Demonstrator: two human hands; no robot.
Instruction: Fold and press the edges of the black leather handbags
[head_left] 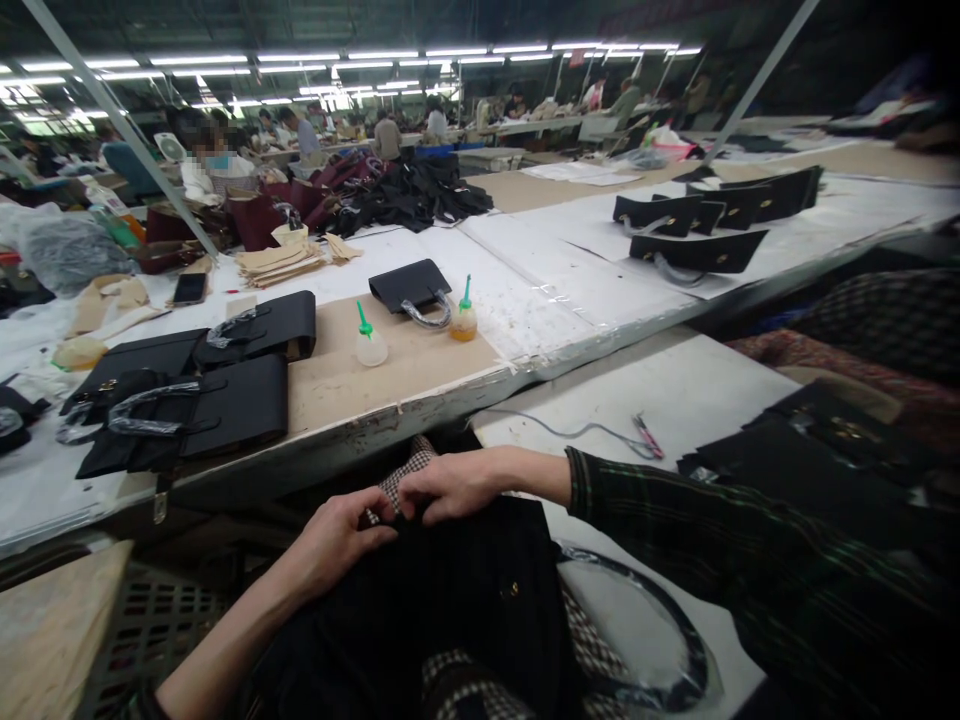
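A black handbag (480,590) lies in front of me, close to my body, with a small gold-coloured fitting on its face. Its plastic-wrapped handle (679,625) loops out to the right over a white surface. At the bag's far edge my left hand (337,540) is closed, thumb and fingers pinching the black material. Right beside it, my right hand (457,485) is closed with curled fingers on the same edge. What exactly lies between the fingertips is partly hidden. Checked cloth (409,470) shows behind the hands and also below the bag.
Several black bag pieces with wrapped handles (240,400) lie on the long table ahead; others (697,250) stand at right. Two glue bottles with green nozzles (370,345) stand on brown card. Pink-handled snips (646,437) lie at right. A plastic crate (154,620) is at lower left. People work beyond.
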